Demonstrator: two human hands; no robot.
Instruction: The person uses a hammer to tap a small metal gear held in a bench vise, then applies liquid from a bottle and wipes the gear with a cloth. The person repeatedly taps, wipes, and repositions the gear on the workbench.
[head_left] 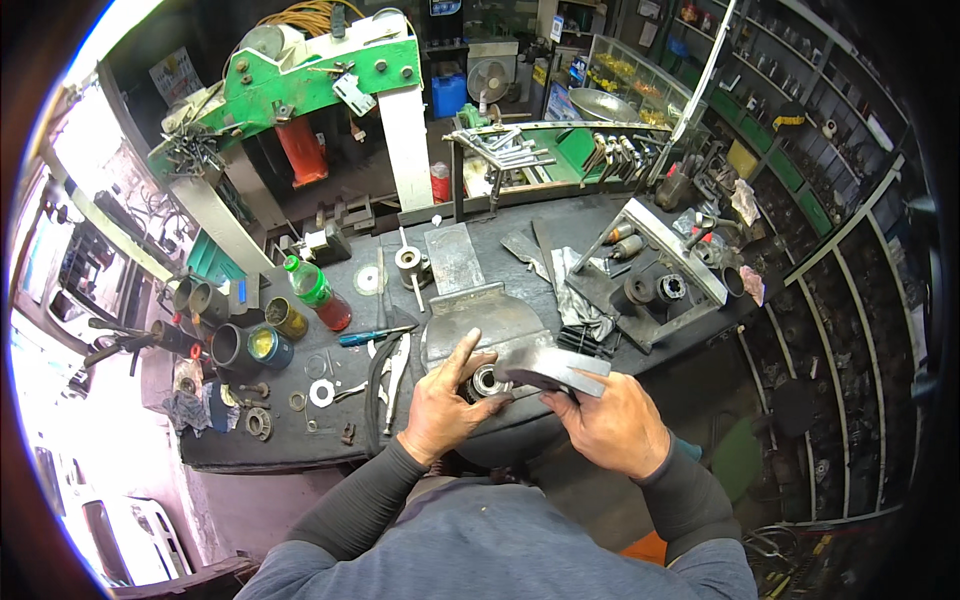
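Note:
My left hand [446, 400] has its thumb and fingers curled round a toothed metal ring with a round bore [487, 380], and its index finger is stretched out. My right hand [618, 428] is closed on a heavy grey metal block [560, 366], shaped like a hammer head. The block is slightly blurred and sits just right of the ring; whether the two touch I cannot tell. Any handle is hidden by the hand. Directly beyond both hands is a broad, worn steel vise body [475, 325] at the bench's front edge.
Locking pliers [397, 375], a blue screwdriver [365, 337], washers [321, 392] and a green-capped bottle [318, 290] lie or stand left on the dark bench [300, 445]. A steel frame [650, 285] stands right. A green press [320, 75] rises behind; shelves [830, 230] line the right.

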